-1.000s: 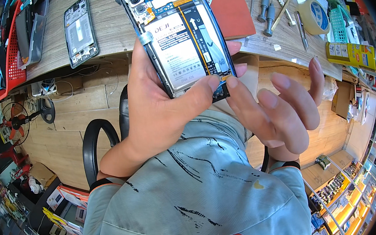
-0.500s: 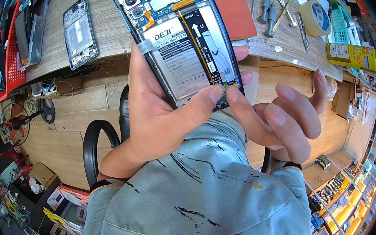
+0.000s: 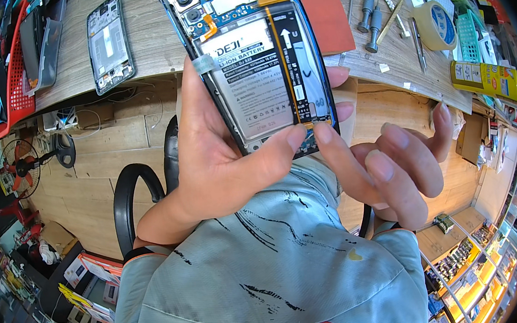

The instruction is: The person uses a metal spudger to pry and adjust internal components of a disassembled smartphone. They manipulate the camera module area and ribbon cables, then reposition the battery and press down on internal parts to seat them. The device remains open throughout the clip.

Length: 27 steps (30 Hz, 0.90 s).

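My left hand (image 3: 220, 159) is wrapped round an opened smartphone (image 3: 238, 119), its back cover off. Inside show a grey-white battery (image 3: 251, 93), a circuit board with camera lenses (image 3: 226, 1) at the top, and a black flex cable with an orange edge (image 3: 289, 63) running down the battery. My left thumb presses at the cable's lower end, and the other fingers go behind the phone. One fingertip of my right hand (image 3: 384, 161) touches the lower right corner beside that thumb; its other fingers are spread and slightly bent. A piece of clear tape (image 3: 203, 64) sticks to the phone's left edge.
Another phone frame (image 3: 110, 44) lies on the wooden desk (image 3: 150, 34) at left, near a red basket (image 3: 17, 67). At right are an orange-red pad (image 3: 322, 9), screwdrivers (image 3: 373, 29), tweezers (image 3: 419, 43), a tape roll (image 3: 436, 24) and a yellow can (image 3: 484, 81). A chair armrest (image 3: 125, 201) stands below.
The phone has shifted slightly right and down and turned a little more upright. Both hands keep their places at its lower end; my right hand's free fingers have moved slightly right.
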{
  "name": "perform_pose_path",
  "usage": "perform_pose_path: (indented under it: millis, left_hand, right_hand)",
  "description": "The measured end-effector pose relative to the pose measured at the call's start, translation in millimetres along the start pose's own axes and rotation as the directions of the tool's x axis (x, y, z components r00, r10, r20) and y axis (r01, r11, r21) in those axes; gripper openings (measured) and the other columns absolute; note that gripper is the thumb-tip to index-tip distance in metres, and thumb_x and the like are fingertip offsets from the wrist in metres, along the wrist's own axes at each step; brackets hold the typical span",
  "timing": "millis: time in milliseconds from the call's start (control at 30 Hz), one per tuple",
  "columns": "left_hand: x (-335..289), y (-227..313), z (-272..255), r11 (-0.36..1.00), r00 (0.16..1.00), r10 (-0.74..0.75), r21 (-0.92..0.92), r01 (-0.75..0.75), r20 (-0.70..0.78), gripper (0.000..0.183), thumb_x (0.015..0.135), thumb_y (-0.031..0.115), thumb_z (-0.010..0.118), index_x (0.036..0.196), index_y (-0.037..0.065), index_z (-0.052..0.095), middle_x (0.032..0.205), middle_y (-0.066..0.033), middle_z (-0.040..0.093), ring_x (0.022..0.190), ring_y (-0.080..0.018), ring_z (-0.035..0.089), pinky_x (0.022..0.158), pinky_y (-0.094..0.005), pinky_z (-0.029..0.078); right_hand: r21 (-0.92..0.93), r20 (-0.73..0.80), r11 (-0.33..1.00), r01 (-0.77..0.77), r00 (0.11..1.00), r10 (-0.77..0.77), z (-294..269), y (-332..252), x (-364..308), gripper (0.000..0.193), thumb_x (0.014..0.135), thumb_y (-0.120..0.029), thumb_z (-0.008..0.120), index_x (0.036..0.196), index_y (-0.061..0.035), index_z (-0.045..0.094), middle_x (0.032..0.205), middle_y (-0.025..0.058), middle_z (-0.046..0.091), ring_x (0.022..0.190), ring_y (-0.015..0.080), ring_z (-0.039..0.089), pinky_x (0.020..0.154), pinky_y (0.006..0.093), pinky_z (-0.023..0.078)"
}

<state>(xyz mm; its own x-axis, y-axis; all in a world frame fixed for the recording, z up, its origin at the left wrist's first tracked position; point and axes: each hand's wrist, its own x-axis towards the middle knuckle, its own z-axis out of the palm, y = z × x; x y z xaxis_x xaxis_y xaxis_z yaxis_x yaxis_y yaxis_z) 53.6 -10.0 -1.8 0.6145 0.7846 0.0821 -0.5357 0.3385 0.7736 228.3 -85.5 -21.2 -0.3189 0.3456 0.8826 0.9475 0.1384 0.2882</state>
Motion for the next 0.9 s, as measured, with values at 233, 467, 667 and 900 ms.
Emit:
perform_pose_path:
  millis: [233,467,667,900]
  left_hand:
    - [-2.4,2.3,4.3,1.0,0.999,-0.031,-0.005,0.031,-0.031,0.077,0.096,0.003,0.069,0.158,-0.006,0.024,0.141,-0.0384,0.059,0.12,-0.0447,0.071,0.101,-0.0534,0.062]
    - [-4.8,9.8,7.6,0.997,0.997,-0.075,-0.031,0.074,-0.027,0.075,0.097,0.01,0.067,0.159,-0.005,0.026,0.143,-0.0382,0.057,0.121,-0.0452,0.07,0.102,-0.0532,0.06]
    - [-3.7,8.9,9.5,0.997,0.996,-0.076,0.014,0.077,-0.053,0.073,0.099,0.011,0.066,0.159,-0.003,0.026,0.143,-0.0383,0.057,0.122,-0.0462,0.07,0.103,-0.0537,0.059]
    - [-4.8,0.7,8.0,1.0,0.996,-0.024,-0.011,0.023,-0.088,0.072,0.098,0.002,0.067,0.157,0.0,0.025,0.143,-0.038,0.057,0.121,-0.048,0.069,0.104,-0.0554,0.059]
  right_hand:
    - [0.005,0.046,1.0,0.017,0.999,-0.017,-6.2,2.6,3.3,0.022,0.099,-0.023,0.072,0.105,-0.0426,0.079,0.123,-0.005,0.042,0.108,0.0128,0.051,0.112,0.0504,0.053]
    - [0.016,0.207,0.999,0.048,0.977,-0.05,-21.1,10.9,3.8,0.025,0.096,-0.024,0.079,0.107,-0.0456,0.077,0.126,-0.0036,0.041,0.112,0.0144,0.051,0.111,0.0506,0.054]
    - [0.035,0.25,0.999,0.008,0.968,-0.017,-21.4,9.8,4.4,0.027,0.091,-0.027,0.085,0.108,-0.0462,0.076,0.128,-0.002,0.04,0.114,0.0165,0.051,0.11,0.0517,0.054]
    - [0.048,0.219,0.998,0.027,0.975,-0.037,-16.2,12.0,1.4,0.025,0.091,-0.03,0.085,0.107,-0.0467,0.075,0.128,-0.0022,0.04,0.114,0.016,0.052,0.109,0.0503,0.055]
